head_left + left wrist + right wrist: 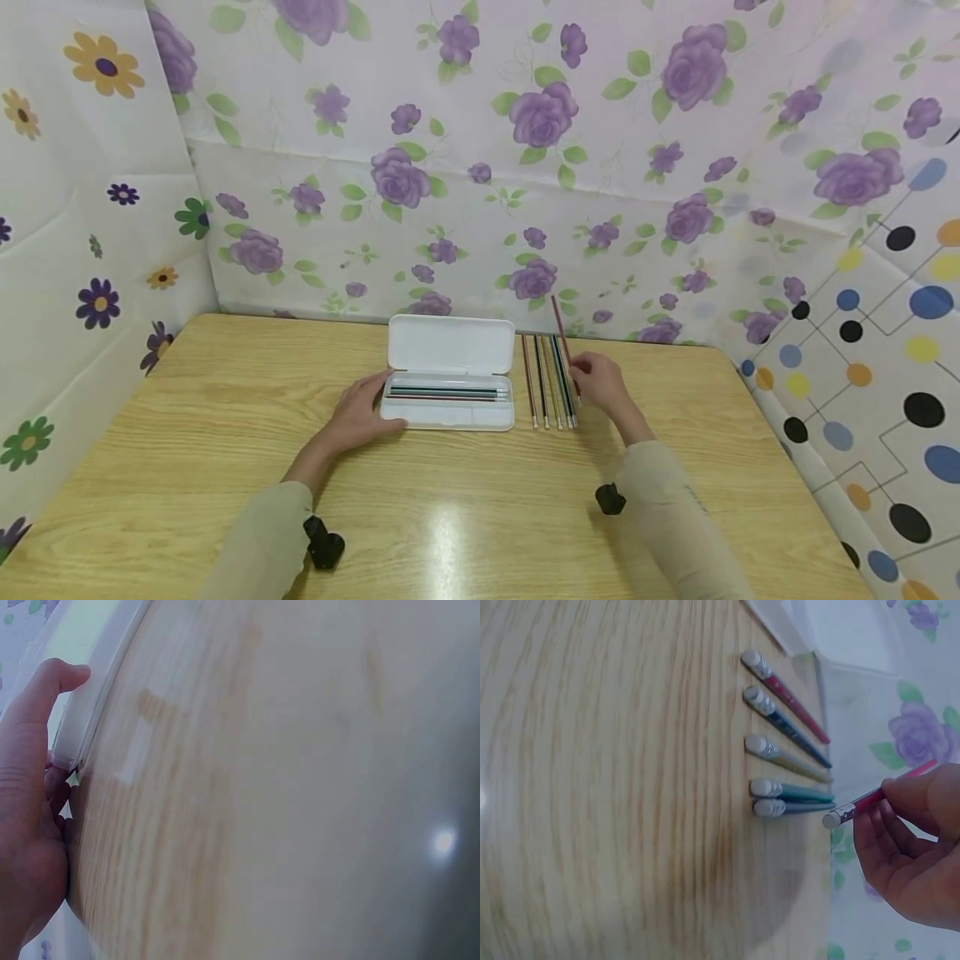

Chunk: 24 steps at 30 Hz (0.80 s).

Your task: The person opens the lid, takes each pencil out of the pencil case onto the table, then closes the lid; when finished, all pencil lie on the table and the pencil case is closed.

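A white pencil case (427,414) stands with its lid (450,343) tipped back, and several pencils (448,392) lie lengthwise inside, eraser ends to the right. My left hand (363,412) grips the case's left end, thumb bent over the front wall and fingers around the side. Right of the case, my right hand (597,381) pinches a red pencil (870,799) between thumb and fingers, its white eraser toward me and its far end raised. Beside it several pencils lie in a row on the table: a red one (795,705), a dark blue one (786,726), a yellowish one (791,759), a green one (802,793) and another dark one.
The wooden table (450,500) runs back to a wall covering (480,225) with purple flowers. More patterned sheets stand at the left and right sides. A black wrist device (324,543) sits at the left sleeve, another (610,499) at the right.
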Each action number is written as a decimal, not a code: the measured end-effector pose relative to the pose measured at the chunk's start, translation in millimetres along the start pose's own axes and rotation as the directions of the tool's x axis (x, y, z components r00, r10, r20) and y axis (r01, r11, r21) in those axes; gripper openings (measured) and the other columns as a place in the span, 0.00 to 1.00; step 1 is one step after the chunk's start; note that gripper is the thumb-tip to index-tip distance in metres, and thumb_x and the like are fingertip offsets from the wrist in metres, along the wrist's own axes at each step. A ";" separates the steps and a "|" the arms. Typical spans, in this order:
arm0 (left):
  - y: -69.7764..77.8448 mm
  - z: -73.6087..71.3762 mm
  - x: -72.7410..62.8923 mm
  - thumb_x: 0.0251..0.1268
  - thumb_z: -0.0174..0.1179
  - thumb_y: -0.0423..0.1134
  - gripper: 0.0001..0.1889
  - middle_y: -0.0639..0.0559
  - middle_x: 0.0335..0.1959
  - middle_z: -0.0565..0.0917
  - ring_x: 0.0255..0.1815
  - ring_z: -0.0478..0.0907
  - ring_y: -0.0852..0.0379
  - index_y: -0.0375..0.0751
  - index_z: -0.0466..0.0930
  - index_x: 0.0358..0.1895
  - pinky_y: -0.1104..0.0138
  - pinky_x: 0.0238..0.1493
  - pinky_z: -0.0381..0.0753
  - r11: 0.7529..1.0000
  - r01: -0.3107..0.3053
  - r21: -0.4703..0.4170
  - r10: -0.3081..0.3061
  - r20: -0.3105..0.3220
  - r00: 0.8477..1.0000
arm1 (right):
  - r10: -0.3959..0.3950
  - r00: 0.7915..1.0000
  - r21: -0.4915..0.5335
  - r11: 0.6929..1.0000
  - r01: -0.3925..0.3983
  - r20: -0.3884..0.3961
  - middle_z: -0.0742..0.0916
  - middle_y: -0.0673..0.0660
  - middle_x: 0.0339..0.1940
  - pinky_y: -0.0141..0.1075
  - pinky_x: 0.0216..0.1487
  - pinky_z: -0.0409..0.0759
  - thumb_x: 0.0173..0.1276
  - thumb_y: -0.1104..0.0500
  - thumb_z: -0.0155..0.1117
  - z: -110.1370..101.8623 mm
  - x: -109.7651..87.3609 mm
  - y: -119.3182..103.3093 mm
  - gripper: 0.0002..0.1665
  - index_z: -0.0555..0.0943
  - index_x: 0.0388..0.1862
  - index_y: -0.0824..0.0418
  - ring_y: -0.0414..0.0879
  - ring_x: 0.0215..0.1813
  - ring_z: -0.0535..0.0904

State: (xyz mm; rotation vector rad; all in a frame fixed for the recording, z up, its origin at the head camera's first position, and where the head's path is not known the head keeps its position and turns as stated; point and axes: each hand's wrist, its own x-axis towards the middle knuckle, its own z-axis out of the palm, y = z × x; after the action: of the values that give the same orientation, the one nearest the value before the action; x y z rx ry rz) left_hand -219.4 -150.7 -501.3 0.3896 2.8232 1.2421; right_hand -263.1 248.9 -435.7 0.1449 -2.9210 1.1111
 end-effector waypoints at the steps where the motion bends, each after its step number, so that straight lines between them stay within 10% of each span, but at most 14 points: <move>1: 0.1 0.0 -0.1 0.50 0.71 0.50 0.48 0.36 0.71 0.63 0.70 0.54 0.33 0.38 0.58 0.74 0.38 0.65 0.51 1.000 0.000 0.000 0.000 0.000 1.000 | 0.003 1.000 -0.005 1.000 -0.003 -0.003 0.85 0.66 0.37 0.43 0.38 0.81 0.71 0.67 0.56 -1.0 -0.7 2.4 0.13 0.79 0.48 0.75 0.54 0.36 0.82; 16: -0.2 0.2 -0.2 0.50 0.71 0.50 0.49 0.35 0.71 0.62 0.70 0.53 0.33 0.38 0.57 0.74 0.38 0.66 0.50 1.000 0.001 -0.001 -0.001 0.001 1.000 | 0.126 0.991 -0.079 0.989 -0.122 0.039 0.85 0.67 0.40 0.48 0.49 0.79 0.70 0.66 0.58 2.1 -11.0 25.1 0.14 0.79 0.48 0.77 0.58 0.43 0.81; 24: -0.7 0.9 0.5 0.50 0.71 0.50 0.49 0.35 0.71 0.63 0.70 0.54 0.33 0.37 0.57 0.74 0.38 0.66 0.49 1.000 -0.006 0.001 0.006 -0.001 1.000 | 0.137 0.990 -0.046 0.990 -0.136 0.034 0.86 0.64 0.34 0.43 0.39 0.81 0.67 0.68 0.59 10.6 -11.6 33.1 0.12 0.81 0.45 0.76 0.50 0.31 0.82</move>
State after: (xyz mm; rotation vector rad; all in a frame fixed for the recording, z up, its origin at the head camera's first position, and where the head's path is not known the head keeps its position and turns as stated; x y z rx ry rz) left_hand -220.0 -150.4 -502.4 0.3973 2.8256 1.2423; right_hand -254.4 267.4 -466.1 -0.0360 -3.0258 1.0704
